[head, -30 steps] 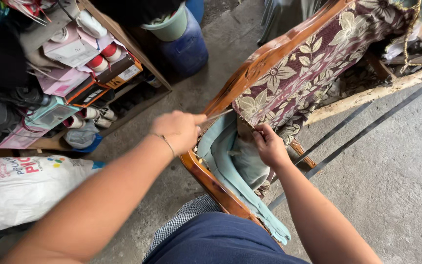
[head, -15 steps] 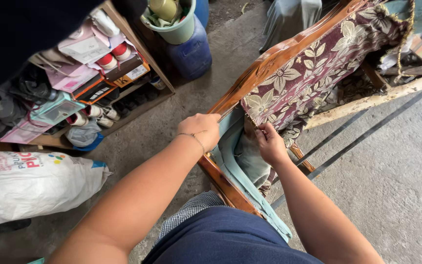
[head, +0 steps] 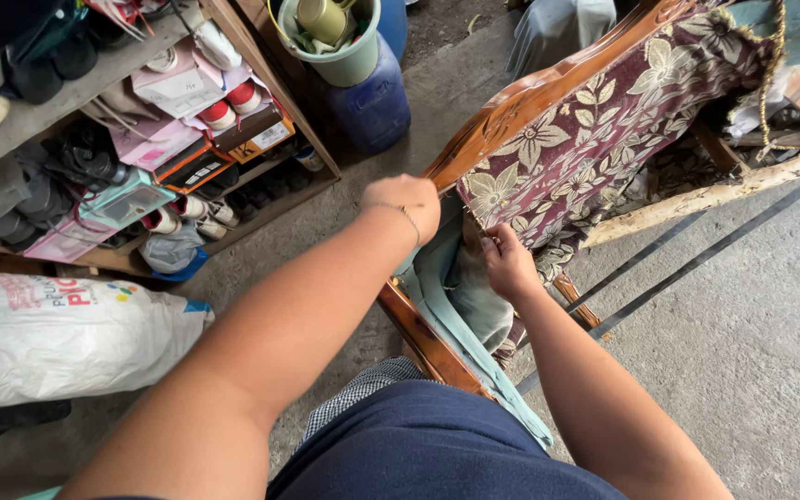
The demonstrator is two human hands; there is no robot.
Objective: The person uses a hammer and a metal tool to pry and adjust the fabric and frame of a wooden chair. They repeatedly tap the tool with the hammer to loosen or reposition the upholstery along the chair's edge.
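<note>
**Upholstered chair frame worked at its edge, both hands on the fabric line**

A concrete floor [head: 743, 352] fills the right of the view, and a wooden shelf [head: 261, 176] stacked with shoes and boxes is seen at the left, a white sack [head: 57, 333] lying below it. Tipped across the middle is a wooden chair frame [head: 530, 97], its panel covered in maroon floral fabric [head: 594, 139]; a pale teal lining [head: 437, 278] is exposed where the cover has come away from the rail. Behind it a blue drum [head: 372, 102] carries a green bucket [head: 340, 51].

The left hand [head: 405, 204] is closed into a fist at the rail, just where the floral cover meets the wood; what is gripped inside it cannot be made out. The right hand [head: 509, 264] is pressed together, its fingertips pinching the loose edge of the floral fabric beside the teal lining.

Risks are judged as follows: the fabric could be torn if it is pulled hard against fastenings that are hidden from view, and fingers could be scratched on whatever holds the cover to the rail. The tilted frame could also slip on the floor, since it appears braced only by the legs.
</note>
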